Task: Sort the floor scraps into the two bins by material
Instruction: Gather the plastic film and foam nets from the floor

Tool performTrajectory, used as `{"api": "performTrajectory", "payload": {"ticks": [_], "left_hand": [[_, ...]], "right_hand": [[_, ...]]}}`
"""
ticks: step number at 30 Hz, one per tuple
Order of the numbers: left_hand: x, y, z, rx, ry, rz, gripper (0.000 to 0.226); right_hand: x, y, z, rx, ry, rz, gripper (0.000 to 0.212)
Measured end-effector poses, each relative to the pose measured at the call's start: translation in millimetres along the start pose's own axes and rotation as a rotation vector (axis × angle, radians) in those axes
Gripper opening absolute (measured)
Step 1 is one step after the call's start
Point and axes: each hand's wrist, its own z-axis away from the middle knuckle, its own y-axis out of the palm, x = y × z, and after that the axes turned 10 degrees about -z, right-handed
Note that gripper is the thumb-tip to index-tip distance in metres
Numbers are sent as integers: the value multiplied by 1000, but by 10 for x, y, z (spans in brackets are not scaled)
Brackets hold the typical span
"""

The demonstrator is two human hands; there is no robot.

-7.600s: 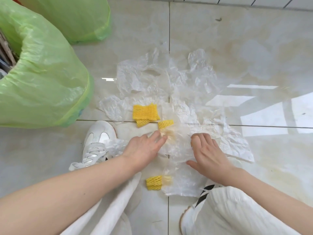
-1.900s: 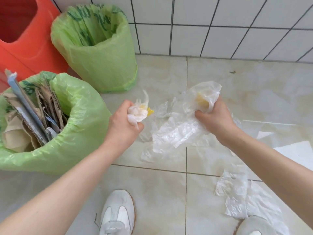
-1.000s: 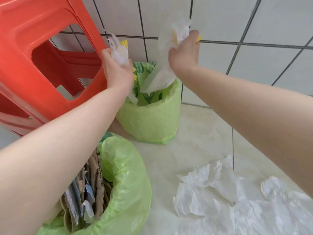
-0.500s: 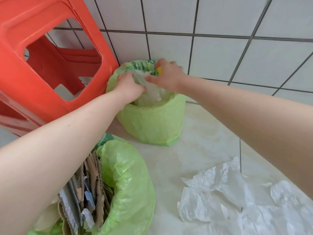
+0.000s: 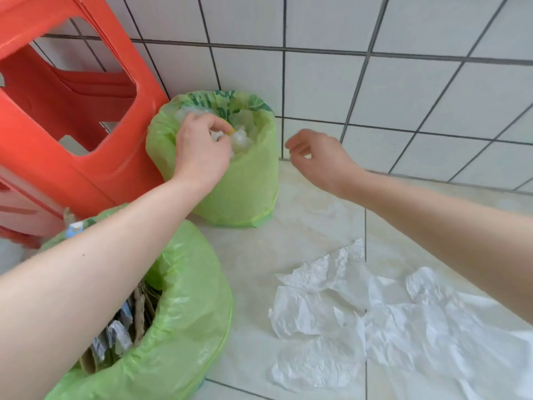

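The far green-lined bin (image 5: pixel 245 192) stands against the tiled wall and holds crumpled clear plastic scraps (image 5: pixel 245 138) with a bit of yellow foam net. My left hand (image 5: pixel 199 148) reaches into its mouth, fingers curled down onto the crumpled plastic. My right hand (image 5: pixel 317 157) hovers to the right of that bin, holding nothing, fingers loosely curled. The near green-lined bin (image 5: pixel 187 313) at the lower left holds cardboard and paper pieces (image 5: pixel 138 310), partly hidden by my left forearm. Several crumpled clear plastic sheets (image 5: pixel 389 321) lie on the floor at the lower right.
A red plastic stool (image 5: pixel 72 140) stands at the left, touching the far bin. The white tiled wall (image 5: pixel 375 88) runs behind both. Bare floor tiles (image 5: pixel 302 226) lie between the bins and the plastic sheets.
Both hands carried plastic and foam net up to the far bin. My right hand has let go and pulled back to the right; my left hand stays in the bin's mouth.
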Motion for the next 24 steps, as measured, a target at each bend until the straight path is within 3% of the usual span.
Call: {"api": "performTrajectory", "payload": {"ticks": [6, 16, 20, 24], "left_hand": [[-304, 232, 724, 96, 161, 38, 19], [-156, 933, 2366, 469, 173, -6, 21], [-32, 992, 2958, 622, 236, -72, 24], [16, 1015, 3208, 767, 440, -255, 44]], "right_hand": [[-525, -234, 1002, 25, 154, 21, 26], [-1206, -487, 2879, 129, 407, 13, 20], [-1375, -568, 3614, 269, 433, 142, 23], [-1476, -640, 4207, 311, 431, 405, 38]]}}
